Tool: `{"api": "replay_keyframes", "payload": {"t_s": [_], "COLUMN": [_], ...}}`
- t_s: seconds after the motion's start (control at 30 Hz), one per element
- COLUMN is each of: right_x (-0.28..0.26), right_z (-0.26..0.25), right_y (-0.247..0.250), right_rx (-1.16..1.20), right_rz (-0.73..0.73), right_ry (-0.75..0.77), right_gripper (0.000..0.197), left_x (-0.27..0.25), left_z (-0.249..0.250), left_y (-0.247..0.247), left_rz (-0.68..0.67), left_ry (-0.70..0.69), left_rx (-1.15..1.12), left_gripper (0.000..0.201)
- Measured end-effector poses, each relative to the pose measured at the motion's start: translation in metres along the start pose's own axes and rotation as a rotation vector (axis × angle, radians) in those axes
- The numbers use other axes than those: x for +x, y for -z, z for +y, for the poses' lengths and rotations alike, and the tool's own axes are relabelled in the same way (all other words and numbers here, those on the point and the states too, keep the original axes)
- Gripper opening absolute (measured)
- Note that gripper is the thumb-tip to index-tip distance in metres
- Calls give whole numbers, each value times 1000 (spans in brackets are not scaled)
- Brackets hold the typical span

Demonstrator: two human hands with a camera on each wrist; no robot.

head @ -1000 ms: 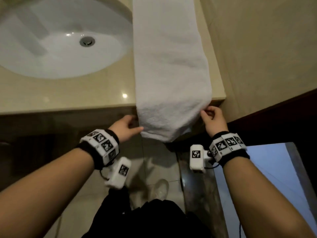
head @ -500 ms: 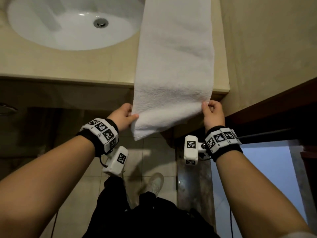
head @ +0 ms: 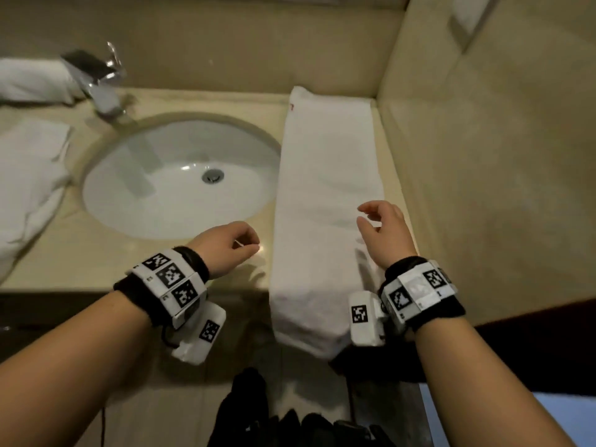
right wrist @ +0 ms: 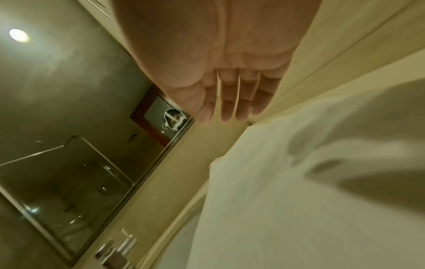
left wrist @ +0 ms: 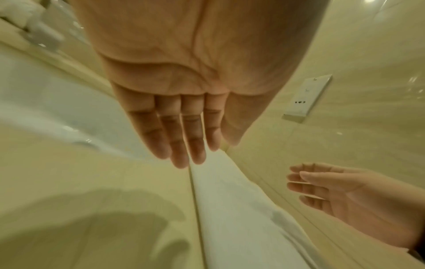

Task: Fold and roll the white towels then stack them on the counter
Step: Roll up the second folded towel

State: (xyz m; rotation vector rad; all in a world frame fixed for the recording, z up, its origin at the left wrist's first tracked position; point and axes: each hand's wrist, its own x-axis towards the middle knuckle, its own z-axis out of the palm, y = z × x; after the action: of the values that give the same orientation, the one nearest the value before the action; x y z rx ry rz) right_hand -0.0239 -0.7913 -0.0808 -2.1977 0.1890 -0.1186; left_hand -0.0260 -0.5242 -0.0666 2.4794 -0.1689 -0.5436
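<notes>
A long white towel (head: 325, 195), folded into a narrow strip, lies on the beige counter (head: 96, 253) right of the sink, its near end hanging over the front edge. My left hand (head: 240, 241) hovers over the counter just left of the towel (left wrist: 230, 209), fingers straight and holding nothing (left wrist: 184, 154). My right hand (head: 374, 221) floats above the towel's right half with relaxed fingers, empty (right wrist: 227, 112). The towel (right wrist: 299, 200) fills the lower right of the right wrist view.
A white oval sink (head: 180, 179) with a chrome tap (head: 103, 85) sits left of the towel. More white towels lie at the left (head: 29, 162) and back left (head: 32, 79). A tiled wall (head: 483, 156) bounds the counter's right side. A mirror (right wrist: 69, 145) hangs behind.
Both hands let go of the towel's hanging end and rose over the counter. The head view tilted up, showing the whole sink and back wall.
</notes>
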Motion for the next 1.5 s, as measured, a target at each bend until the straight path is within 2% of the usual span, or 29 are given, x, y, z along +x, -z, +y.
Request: {"api": "replay_keyframes", "payload": {"t_s": [0.17, 0.3, 0.43, 0.53, 0.7, 0.83, 1.03, 1.2, 1.33, 1.43, 1.5], "right_x": [107, 196, 265, 309, 346, 350, 334, 319, 311, 307, 306], "right_z": [-16, -17, -13, -2, 17, 23, 18, 11, 11, 10, 7], "right_y": [-9, -16, -22, -29, -30, -26, -20, -7, -3, -1, 3], "right_rx": [-138, -337, -460, -531, -651, -704, -742, -616, -637, -641, -615], "right_rz": [-34, -120, -183, -246, -356, -400, -460, -362, -433, -416, -367], "right_ry": [12, -21, -68, -107, -84, -24, 34, 7, -70, -118, -160], "right_gripper": [24, 30, 34, 39, 53, 57, 29, 29, 36, 29, 22], "left_x": [104, 202, 283, 338, 394, 401, 370, 355, 355, 350, 345], "left_z": [0, 6, 18, 23, 20, 13, 12, 2, 0, -1, 2], "left_y": [61, 98, 109, 108, 98, 95, 84, 86, 84, 81, 84], "left_rz": [17, -2, -51, -19, -48, 9, -16, -19, -67, -30, -58], "left_ry": [-82, -133, -214, -322, -411, -492, -541, -508, -496, -503, -462], "left_rx": [79, 242, 341, 372, 436, 461, 591, 232, 273, 244, 192], "left_gripper": [30, 46, 56, 59, 69, 67, 43, 26, 24, 24, 29]}}
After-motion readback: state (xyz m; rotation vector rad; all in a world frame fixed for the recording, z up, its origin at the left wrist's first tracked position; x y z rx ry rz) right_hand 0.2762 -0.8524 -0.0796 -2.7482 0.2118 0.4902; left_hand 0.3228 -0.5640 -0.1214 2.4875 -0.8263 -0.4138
